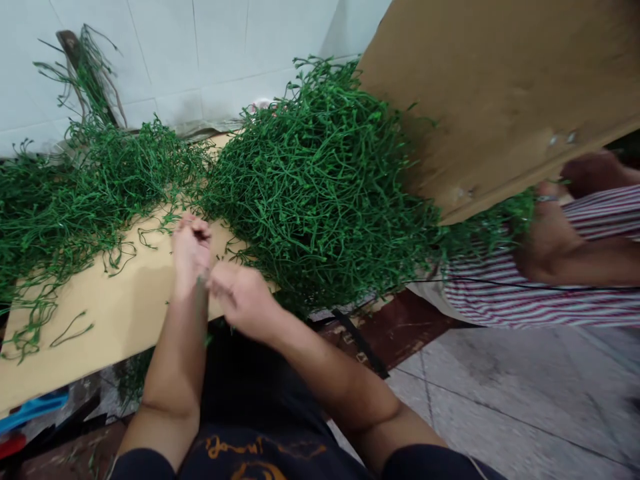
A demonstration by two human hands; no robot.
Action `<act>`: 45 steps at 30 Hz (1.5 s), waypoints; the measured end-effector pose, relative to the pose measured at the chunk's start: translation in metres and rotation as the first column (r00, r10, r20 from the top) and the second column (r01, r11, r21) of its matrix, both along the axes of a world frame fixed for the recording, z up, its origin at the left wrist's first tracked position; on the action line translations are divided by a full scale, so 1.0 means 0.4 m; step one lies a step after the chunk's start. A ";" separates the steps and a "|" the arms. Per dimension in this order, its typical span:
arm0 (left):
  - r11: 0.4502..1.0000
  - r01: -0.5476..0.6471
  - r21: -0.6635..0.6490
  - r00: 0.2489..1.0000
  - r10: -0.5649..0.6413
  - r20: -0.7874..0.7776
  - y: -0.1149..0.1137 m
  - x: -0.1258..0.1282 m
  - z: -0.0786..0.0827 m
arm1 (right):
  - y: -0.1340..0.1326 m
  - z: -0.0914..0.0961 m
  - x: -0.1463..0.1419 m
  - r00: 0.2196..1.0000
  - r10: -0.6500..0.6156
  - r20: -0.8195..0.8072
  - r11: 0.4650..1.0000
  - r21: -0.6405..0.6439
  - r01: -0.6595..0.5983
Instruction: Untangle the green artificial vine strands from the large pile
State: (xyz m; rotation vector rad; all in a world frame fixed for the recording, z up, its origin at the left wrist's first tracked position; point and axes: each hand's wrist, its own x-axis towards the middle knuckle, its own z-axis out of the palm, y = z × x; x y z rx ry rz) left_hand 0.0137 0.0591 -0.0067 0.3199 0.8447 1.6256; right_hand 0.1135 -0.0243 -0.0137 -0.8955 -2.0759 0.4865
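My left hand (pixel 193 243) is raised over the board, its fingers curled inward; what they hold, if anything, cannot be made out. Beside its wrist, my right hand (pixel 243 297) is closed in a pinch, blurred by motion, with a bit of thin green stem at its fingertips. Close by on the right rises a big heap of green branching stems (pixel 320 180), which look like plastic plant pieces. More green stems (pixel 130 163) spread over the left part of the tan board (pixel 135 300), and a few lie loose near its front edge.
A large brown panel (pixel 500 93) leans over the heap at the right. Behind it sits another person in striped clothing (pixel 540 287), one arm against the stems. White tiled wall (pixel 165 53) stands at the back. A blue object (pixel 37 407) lies below the board at left.
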 end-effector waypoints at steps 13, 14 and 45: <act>0.926 0.363 0.107 0.801 -0.251 -0.544 -0.025 0.036 -0.031 | 0.123 0.101 0.290 0.628 -0.777 -0.041 0.583 0.329 0.743; 0.911 0.399 0.108 0.787 -0.279 -0.551 -0.025 0.045 -0.031 | 0.113 0.098 0.268 0.697 -0.715 -0.051 0.651 0.313 0.691; 0.713 0.682 -0.160 0.233 -0.420 -0.877 -0.254 -0.120 0.017 | 0.158 0.136 0.297 0.618 -0.785 -0.043 0.610 0.120 0.783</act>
